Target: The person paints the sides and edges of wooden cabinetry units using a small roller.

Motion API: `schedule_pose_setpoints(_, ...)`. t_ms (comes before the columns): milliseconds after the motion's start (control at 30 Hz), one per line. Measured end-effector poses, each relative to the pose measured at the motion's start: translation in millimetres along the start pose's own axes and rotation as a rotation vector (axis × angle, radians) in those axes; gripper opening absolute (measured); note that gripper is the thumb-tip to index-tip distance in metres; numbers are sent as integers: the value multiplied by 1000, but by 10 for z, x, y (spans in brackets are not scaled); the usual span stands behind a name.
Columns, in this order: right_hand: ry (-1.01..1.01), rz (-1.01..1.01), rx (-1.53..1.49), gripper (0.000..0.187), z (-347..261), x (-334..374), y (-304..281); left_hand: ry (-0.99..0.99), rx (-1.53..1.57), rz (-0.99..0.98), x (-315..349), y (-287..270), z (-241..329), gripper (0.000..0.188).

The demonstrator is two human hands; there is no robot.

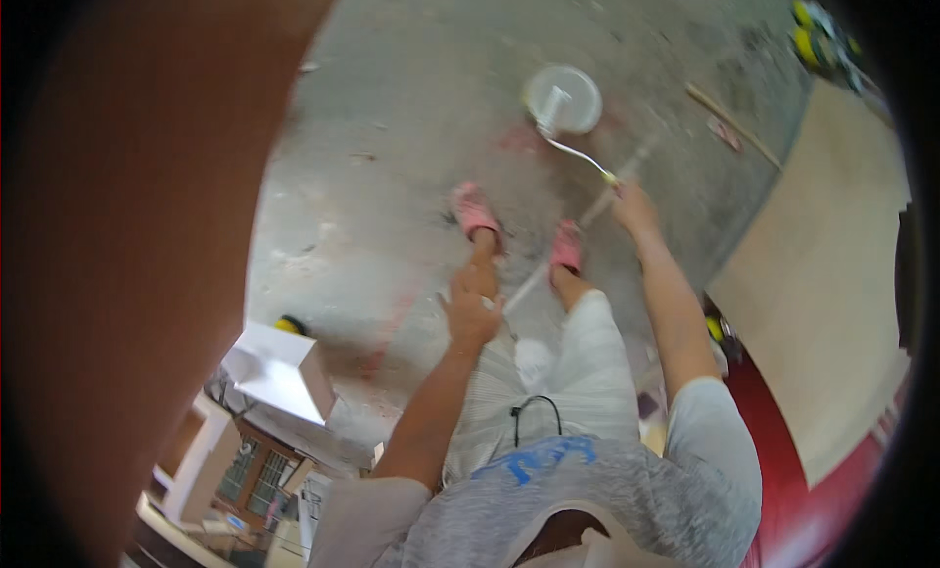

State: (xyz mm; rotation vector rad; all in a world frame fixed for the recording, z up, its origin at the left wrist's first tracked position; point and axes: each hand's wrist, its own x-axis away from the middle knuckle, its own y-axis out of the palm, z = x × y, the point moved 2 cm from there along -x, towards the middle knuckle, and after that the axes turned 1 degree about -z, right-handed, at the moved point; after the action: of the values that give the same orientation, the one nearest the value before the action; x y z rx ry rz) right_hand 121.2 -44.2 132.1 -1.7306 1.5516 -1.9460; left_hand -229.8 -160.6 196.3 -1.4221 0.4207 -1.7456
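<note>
My right hand [634, 211] is closed round the handle of a paint roller [578, 153]. Its bent white frame reaches forward, and the white roller head lies over the mouth of a round, pale bucket [580, 96] on the floor. Whether the head touches the paint inside I cannot tell. My left hand [472, 319] hangs low in front of my leg, thumb and fingers apart. A small white patch shows at its fingers, too blurred to name.
A large brown surface [147, 225] fills the left side, close to me. Ahead right, a wooden stick [734, 127] lies on the concrete floor [392, 98] beside a pale board [818, 264]. Yellow-and-black items [813, 39] are at the far right; a white box [284, 367] stands behind left.
</note>
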Motion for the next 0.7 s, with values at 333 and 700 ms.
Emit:
schedule_pose_setpoints(333, -417, 231, -621, 22, -221, 1818, -1084, -145, 78, 201, 1134, -785, 367, 79)
schedule_pose_setpoints(700, -1109, 276, -645, 24, -2216, 3203, -3022, -165, 353, -77, 1623, -878, -568, 73)
